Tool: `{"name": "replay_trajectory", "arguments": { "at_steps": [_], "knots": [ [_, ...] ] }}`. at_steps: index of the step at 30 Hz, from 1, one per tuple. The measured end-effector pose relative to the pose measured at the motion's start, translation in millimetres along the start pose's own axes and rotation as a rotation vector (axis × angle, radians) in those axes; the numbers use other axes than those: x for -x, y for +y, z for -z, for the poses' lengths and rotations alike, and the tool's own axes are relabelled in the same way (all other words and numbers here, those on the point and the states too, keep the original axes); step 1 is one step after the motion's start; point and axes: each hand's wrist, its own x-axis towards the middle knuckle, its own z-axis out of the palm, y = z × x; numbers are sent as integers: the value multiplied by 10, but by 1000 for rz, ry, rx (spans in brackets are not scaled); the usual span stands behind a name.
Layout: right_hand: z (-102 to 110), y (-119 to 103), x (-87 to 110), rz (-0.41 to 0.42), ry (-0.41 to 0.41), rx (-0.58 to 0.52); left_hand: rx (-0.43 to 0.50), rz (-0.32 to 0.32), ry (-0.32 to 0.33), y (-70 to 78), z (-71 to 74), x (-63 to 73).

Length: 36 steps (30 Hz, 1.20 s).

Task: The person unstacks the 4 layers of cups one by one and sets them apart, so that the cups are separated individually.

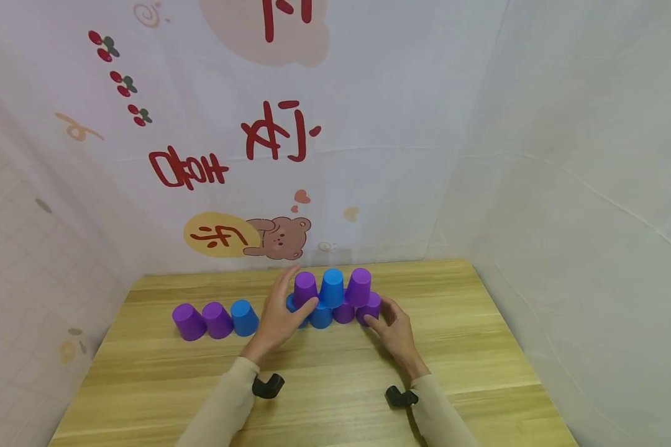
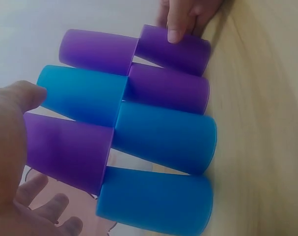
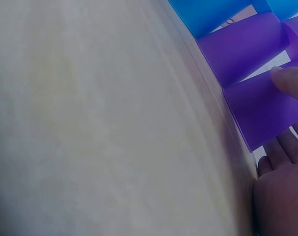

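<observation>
Upside-down cups stand in a two-tier stack on the table. Its upper tier has a purple cup (image 1: 305,285) at left, a blue cup (image 1: 332,287) in the middle and another purple cup (image 1: 360,287) at right. Below them are two blue cups (image 2: 163,140) and two purple ones. My left hand (image 1: 279,318) spreads around the upper left purple cup, thumb in front, fingers loosely apart behind; contact is unclear. With thumb and fingers, my right hand (image 1: 397,335) holds the lower right purple cup (image 3: 261,108) on the tabletop.
Left of the stack, two purple cups (image 1: 217,320) and a blue cup (image 1: 245,318) stand upside down in a row. The wooden table (image 1: 335,397) meets a printed white curtain (image 1: 380,186) at the back. More white cloth hangs on both sides.
</observation>
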Motion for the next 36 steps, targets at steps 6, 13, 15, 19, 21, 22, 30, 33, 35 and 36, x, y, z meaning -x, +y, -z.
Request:
{"name": "replay_trajectory", "arguments": {
  "at_steps": [6,13,15,19,21,22,30,33,35,36],
  "knots": [
    [-12,0,3,11,8,10,4,12,13,-20,-53,-8],
    [-28,15,14,16,16,-7,30,-6,48,-25,-102,-22],
    [-31,14,19,18,18,-9,32,-9,55,-39,-115,-24],
    [-36,18,26,15,21,-16,34,-16,65,-62,-133,-27],
    [-35,21,26,11,22,-18,37,-23,70,-65,-136,-29],
    [-34,19,23,11,20,-14,40,-23,73,-60,-133,-28],
    [-18,-8,15,4,9,-2,62,-24,81,-49,-121,-40],
    [-13,-12,12,-1,9,-7,64,-29,89,-40,-115,-42],
    [-14,-15,9,0,11,-2,64,-38,98,-33,-110,-43],
    [-12,-16,8,-2,12,-2,63,-42,102,-27,-106,-43]
  ]
}}
